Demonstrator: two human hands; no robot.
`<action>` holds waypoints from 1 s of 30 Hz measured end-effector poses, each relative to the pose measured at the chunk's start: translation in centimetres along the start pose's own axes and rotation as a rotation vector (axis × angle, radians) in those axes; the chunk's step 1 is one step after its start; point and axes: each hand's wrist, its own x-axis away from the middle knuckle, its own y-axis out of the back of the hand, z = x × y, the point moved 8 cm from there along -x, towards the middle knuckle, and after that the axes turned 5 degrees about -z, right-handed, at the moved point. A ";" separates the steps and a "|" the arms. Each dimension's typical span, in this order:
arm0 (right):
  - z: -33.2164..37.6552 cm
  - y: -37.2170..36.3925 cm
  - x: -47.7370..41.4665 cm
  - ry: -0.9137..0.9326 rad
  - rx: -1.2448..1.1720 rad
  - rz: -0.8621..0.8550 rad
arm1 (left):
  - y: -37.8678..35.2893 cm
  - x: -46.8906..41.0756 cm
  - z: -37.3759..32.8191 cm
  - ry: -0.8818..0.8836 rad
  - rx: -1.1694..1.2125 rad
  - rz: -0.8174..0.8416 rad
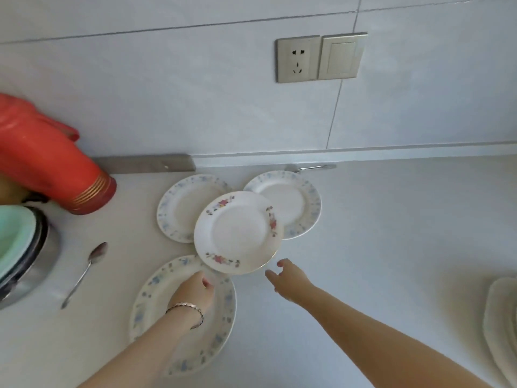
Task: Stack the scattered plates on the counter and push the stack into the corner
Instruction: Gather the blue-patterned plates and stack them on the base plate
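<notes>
Both hands, left hand [195,289] and right hand [288,278], empty and loose-gripped, close on the red-flowered plate [237,232]; next, lift it cleanly.

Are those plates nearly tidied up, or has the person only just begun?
Only just begun. Done: nothing is truly stacked; the red-flowered plate merely overlaps three blue-patterned plates, back left, back right and nearest. In hand: the left hand is over the nearest plate, and the right hand reaches, open, toward the flowered plate's edge. Left: stacking all four, then pushing them into the corner.
</notes>
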 end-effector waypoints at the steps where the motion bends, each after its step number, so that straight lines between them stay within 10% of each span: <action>1: 0.4 -1.0 -0.9 -0.077 -0.191 -0.034 | 0.5 -0.7 1.0 0.010 0.000 0.004; 8: 1.0 -4.2 -3.6 -0.348 -1.254 -0.118 | 2.0 -4.2 4.0 0.004 -0.024 0.029; 30: -21.1 22.0 9.8 -0.159 -1.122 -0.576 | -7.6 4.2 -18.6 -0.425 -0.134 0.139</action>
